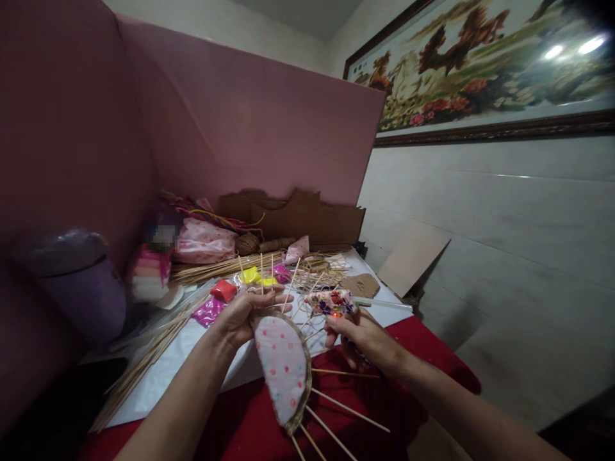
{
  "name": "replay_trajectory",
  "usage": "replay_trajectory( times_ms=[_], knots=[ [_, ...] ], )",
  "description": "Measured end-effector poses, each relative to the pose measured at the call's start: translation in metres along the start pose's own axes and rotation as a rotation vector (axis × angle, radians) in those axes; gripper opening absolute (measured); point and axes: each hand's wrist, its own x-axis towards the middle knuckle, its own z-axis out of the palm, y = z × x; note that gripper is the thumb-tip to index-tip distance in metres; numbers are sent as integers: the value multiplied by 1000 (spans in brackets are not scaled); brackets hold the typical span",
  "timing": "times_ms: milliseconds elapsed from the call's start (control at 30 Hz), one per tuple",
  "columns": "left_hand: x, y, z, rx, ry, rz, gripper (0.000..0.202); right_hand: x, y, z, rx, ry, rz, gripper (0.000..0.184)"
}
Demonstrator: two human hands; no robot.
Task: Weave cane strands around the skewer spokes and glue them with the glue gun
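Note:
My left hand grips the upper edge of a flat, rounded base covered in pink dotted cloth, with thin bamboo sticks radiating from its rim. It is held tilted above the table. My right hand is closed on a hot glue gun wrapped in flowery cloth, close to the right of the base, with a red light showing on it.
A white sheet over a red tablecloth carries loose sticks, coloured clay packets, twine balls and cardboard pieces. A pink partition walls off the left and back. A purple pot stands at the left.

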Motion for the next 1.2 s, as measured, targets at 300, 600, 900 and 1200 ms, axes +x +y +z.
replay_trajectory(
  times_ms=[300, 600, 900, 1200],
  knots=[
    [1, 0, -1, -1, -10, 4, 29, 2, -2, 0, 50, -13, 7, 39],
    [3, -2, -3, -9, -41, -3, 33, 2, -6, -1, 243, -38, 85, 39],
    [4, -2, -5, 6, -55, 6, 33, 2, -10, -2, 230, -46, 106, 37],
    [0, -1, 0, 0, -39, 2, 31, 2, -17, -4, 168, -23, 144, 35]
  ],
)
